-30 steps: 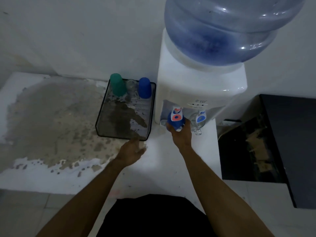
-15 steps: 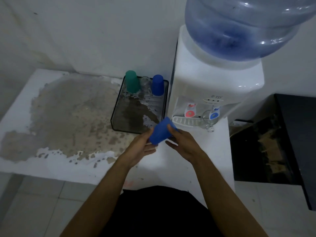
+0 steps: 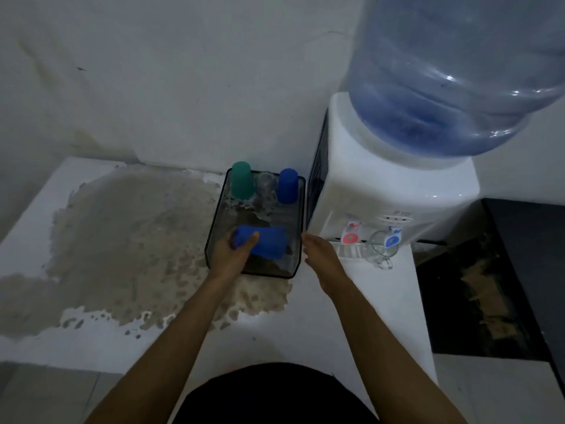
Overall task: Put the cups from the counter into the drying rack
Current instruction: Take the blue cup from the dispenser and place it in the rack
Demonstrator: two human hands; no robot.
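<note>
My left hand point(image 3: 230, 251) grips a blue plastic cup point(image 3: 265, 245), held on its side low over the front part of the dark wire drying rack point(image 3: 211, 240). At the rack's back stand a green cup point(image 3: 242, 180), a clear glass point(image 3: 265, 182) and another blue cup point(image 3: 287, 186), all upside down. My right hand point(image 3: 321, 256) hovers open just right of the rack's front corner, holding nothing. A clear glass mug point(image 3: 382, 248) stands on the dispenser's drip tray under the blue tap.
A white water dispenser point(image 3: 385, 191) with a large blue bottle point(image 3: 452, 68) stands right of the rack. The white counter point(image 3: 305, 328) has a big worn grey patch point(image 3: 128, 240) on the left. A dark surface point(image 3: 504, 286) lies beyond the counter's right edge. A wall is behind.
The blue cup passed from my right hand at the dispenser into my left hand, which carried it over the rack. My right hand let go and drew aside.
</note>
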